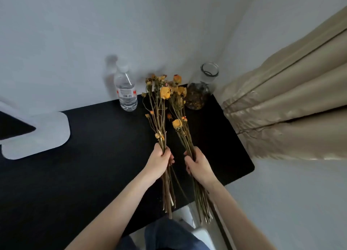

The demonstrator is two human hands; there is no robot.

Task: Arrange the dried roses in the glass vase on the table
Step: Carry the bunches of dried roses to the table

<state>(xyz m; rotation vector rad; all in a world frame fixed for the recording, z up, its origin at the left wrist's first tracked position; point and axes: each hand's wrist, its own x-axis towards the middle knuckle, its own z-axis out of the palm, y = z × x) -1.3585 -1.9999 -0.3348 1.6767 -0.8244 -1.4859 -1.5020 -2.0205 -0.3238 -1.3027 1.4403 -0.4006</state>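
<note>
My left hand [159, 160] grips one bunch of dried roses [156, 107] by the stems, its small yellow-brown heads pointing away from me. My right hand [197, 165] holds a second bunch of dried roses [178, 107] with larger yellow blooms, close beside the first. Both bunches hover above the black table [93, 156], and their stem ends reach past its near edge. The glass vase [201, 88] stands at the table's far right corner, just beyond the flower heads. It has an open neck, and dried petals fill its round lower part.
A clear plastic water bottle [125, 88] with a white cap stands at the back of the table, left of the flowers. A white monitor base [37, 135] sits at the left. A beige curtain [291, 109] hangs right beside the vase and table edge.
</note>
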